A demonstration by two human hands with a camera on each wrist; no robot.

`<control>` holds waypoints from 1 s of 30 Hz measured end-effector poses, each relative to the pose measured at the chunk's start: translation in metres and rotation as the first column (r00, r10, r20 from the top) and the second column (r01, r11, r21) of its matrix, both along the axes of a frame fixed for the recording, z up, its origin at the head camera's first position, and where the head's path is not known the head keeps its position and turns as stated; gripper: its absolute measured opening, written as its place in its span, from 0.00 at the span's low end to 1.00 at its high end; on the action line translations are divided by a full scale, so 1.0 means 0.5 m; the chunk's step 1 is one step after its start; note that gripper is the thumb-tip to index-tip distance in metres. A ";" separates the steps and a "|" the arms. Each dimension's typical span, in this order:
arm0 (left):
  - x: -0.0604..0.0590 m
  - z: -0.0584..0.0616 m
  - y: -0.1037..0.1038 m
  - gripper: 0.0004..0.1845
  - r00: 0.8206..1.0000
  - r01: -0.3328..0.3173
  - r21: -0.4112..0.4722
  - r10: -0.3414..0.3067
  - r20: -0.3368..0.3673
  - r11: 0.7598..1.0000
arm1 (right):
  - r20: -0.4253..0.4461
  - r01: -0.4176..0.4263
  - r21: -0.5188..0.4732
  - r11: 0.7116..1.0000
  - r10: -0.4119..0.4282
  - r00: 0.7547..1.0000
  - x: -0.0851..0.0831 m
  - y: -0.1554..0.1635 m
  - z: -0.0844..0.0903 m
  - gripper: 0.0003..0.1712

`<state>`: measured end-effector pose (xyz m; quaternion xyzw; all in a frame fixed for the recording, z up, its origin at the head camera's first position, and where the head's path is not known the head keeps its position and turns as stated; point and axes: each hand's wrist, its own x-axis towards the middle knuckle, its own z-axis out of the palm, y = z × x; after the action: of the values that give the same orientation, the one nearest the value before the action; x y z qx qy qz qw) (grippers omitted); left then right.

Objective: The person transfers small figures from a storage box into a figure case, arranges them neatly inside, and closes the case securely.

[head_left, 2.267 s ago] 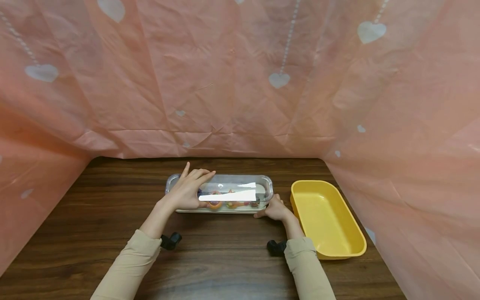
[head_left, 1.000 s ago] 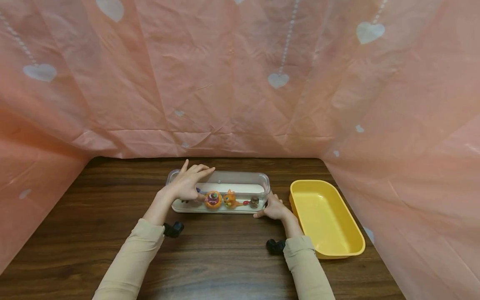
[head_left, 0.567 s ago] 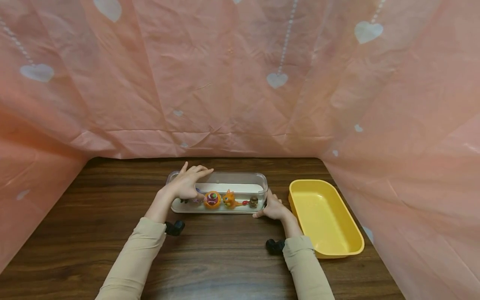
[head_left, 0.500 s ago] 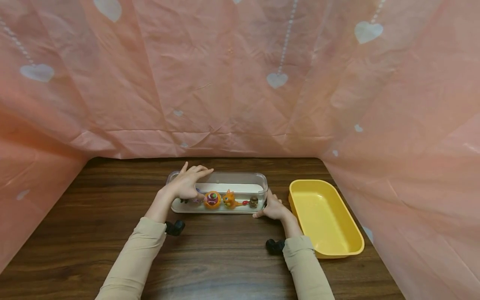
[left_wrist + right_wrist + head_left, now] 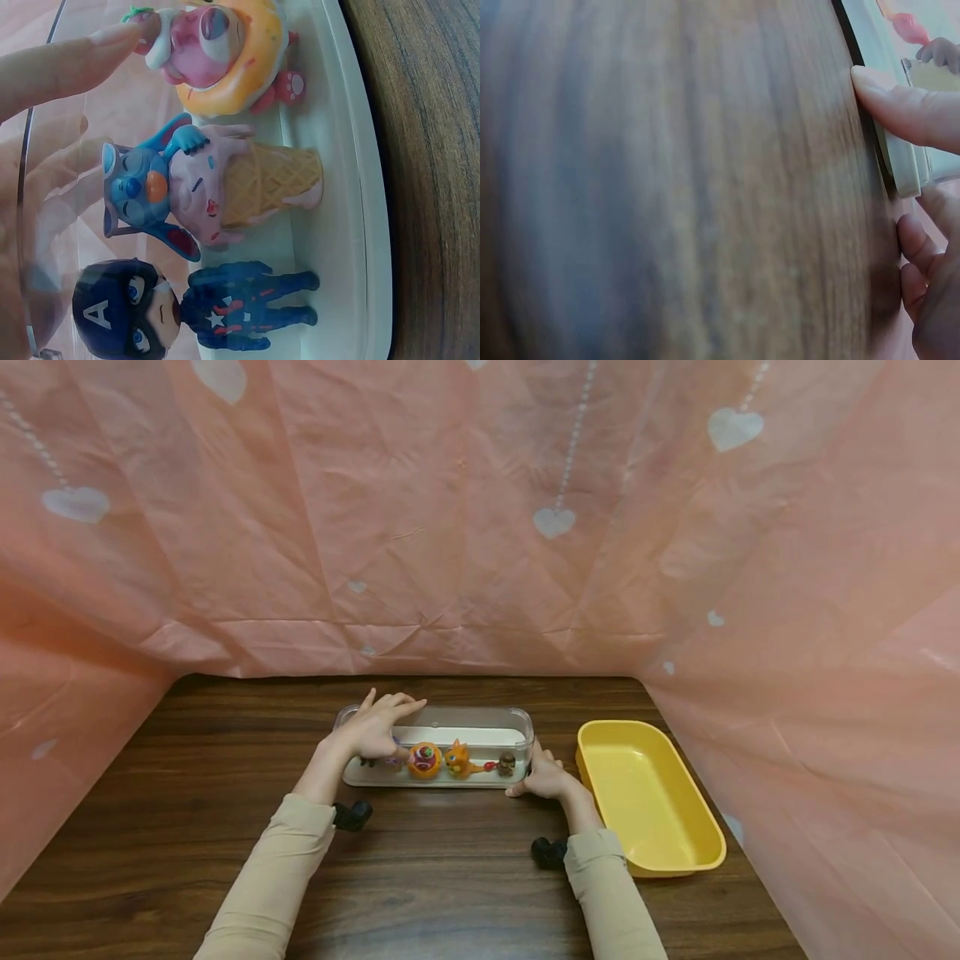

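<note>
A long display box has a white base and a clear cover. My left hand spans the cover's left part, thumb at the front, fingers on top. In the left wrist view its thumb overlaps a pink bear figurine in an orange ring. Beside that are a blue creature on an ice-cream cone and a masked figurine in blue. An orange figurine with pointed ears and a small brown figurine stand further right. My right hand grips the box's right end, thumb on the base's front edge.
A yellow tray lies to the right, close beside my right forearm. The dark wood table ends at pink cloth walls on the back and both sides. Black cameras jut inward from the wrists.
The clear cover sits lower and slightly further left than at first. Its bright reflection is gone, so the figurines show plainly. Both hands keep nearly the same places.
</note>
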<state>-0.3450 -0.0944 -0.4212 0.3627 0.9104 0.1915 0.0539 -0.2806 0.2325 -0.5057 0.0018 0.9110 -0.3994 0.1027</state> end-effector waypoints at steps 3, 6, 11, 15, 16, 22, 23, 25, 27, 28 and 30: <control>0.000 -0.002 0.003 0.49 1.000 -0.005 -0.007 0.005 0.003 1.000 | 0.017 0.002 -0.005 1.000 -0.002 1.000 0.001 0.002 0.001 0.73; 0.002 -0.002 0.006 0.49 1.000 -0.008 -0.014 0.008 0.002 1.000 | 0.026 0.002 -0.003 1.000 -0.002 1.000 0.002 0.003 0.003 0.73; 0.007 0.002 0.009 0.49 1.000 -0.014 -0.015 0.014 0.007 1.000 | 0.041 0.006 0.004 1.000 -0.006 0.999 0.002 0.005 0.004 0.73; 0.009 0.001 0.010 0.49 1.000 -0.025 -0.019 0.025 0.004 1.000 | 0.034 0.003 0.008 1.000 -0.003 0.999 0.002 0.005 0.005 0.73; 0.009 0.000 0.010 0.49 1.000 -0.027 -0.022 0.027 -0.001 0.999 | 0.031 0.002 0.007 1.000 -0.002 1.000 0.002 0.004 0.005 0.73; 0.008 -0.006 0.012 0.49 0.999 -0.043 -0.022 0.043 -0.006 0.999 | 0.020 -0.011 0.034 0.999 0.011 1.000 -0.003 0.005 0.010 0.72; 0.007 -0.007 0.013 0.49 0.999 -0.047 -0.022 0.047 -0.005 0.999 | 0.017 -0.015 0.043 0.999 0.014 1.000 -0.004 0.006 0.012 0.71; 0.008 -0.010 0.016 0.49 0.999 -0.051 -0.027 0.050 -0.009 0.998 | 0.009 -0.018 0.057 0.998 0.018 1.000 -0.005 0.007 0.016 0.71; 0.008 -0.013 0.018 0.50 0.998 -0.055 -0.038 0.055 -0.022 0.998 | -0.003 -0.021 0.071 0.997 0.021 1.000 -0.006 0.008 0.019 0.70; 0.009 -0.014 0.019 0.50 0.998 -0.059 -0.046 0.058 -0.029 0.997 | -0.009 -0.023 0.079 0.997 0.024 1.000 -0.006 0.009 0.020 0.70; 0.011 -0.015 0.021 0.51 0.997 -0.065 -0.053 0.062 -0.042 0.997 | -0.016 -0.020 0.090 0.996 0.021 1.000 -0.006 0.010 0.022 0.72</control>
<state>-0.3392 -0.0841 -0.4289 0.3358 0.9272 0.1609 0.0391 -0.2838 0.2375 -0.4946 -0.0064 0.9288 -0.3571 0.0988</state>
